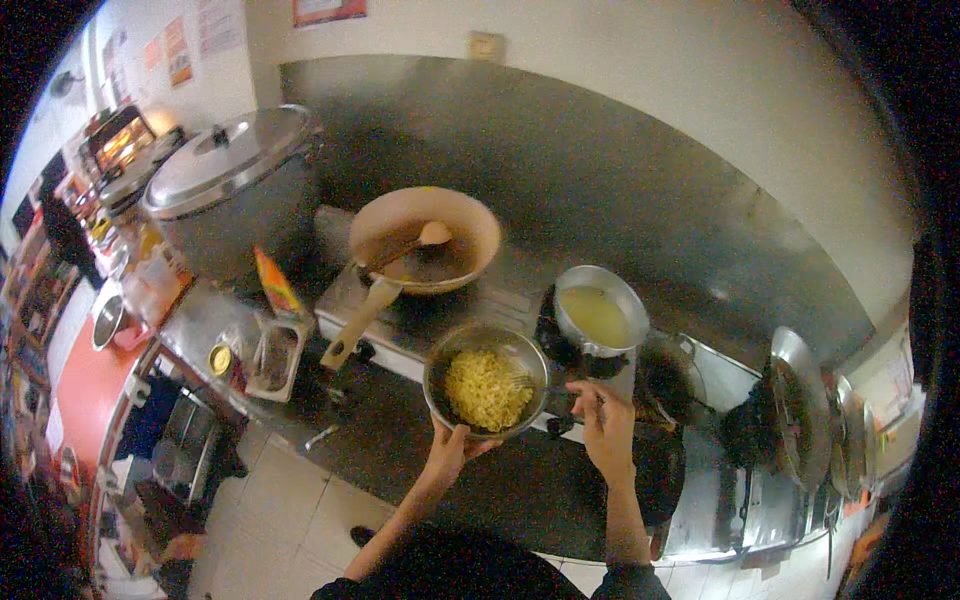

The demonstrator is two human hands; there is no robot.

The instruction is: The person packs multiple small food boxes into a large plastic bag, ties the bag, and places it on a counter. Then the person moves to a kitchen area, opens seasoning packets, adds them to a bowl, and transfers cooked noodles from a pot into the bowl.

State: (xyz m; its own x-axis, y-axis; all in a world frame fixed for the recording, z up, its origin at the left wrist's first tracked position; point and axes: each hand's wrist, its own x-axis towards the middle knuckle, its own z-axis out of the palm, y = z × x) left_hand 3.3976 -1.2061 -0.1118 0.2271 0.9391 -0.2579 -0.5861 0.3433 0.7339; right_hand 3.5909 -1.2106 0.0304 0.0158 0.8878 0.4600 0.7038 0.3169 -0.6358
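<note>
My left hand (452, 448) grips a round metal bowl (436, 378) from its near-left rim, fingers under it and thumb at the side. Yellow instant noodles (485, 392) lie in the bowl. My right hand (603, 425) is closed at the bowl's right side, its fingers pinched on the handle of a fork. The fork's tines (521, 381) rest on the noodles. Just beyond the bowl, to the right, a metal pot (634, 303) of pale yellow liquid sits on the stove.
A wide pan (478, 215) with a ladle (434, 234) in it sits on the stove, its pale handle pointing toward me. A large lidded pot (235, 165) stands far left. Nearer are a rectangular metal container (277, 360) and, at right, several upright pans or lids (800, 410).
</note>
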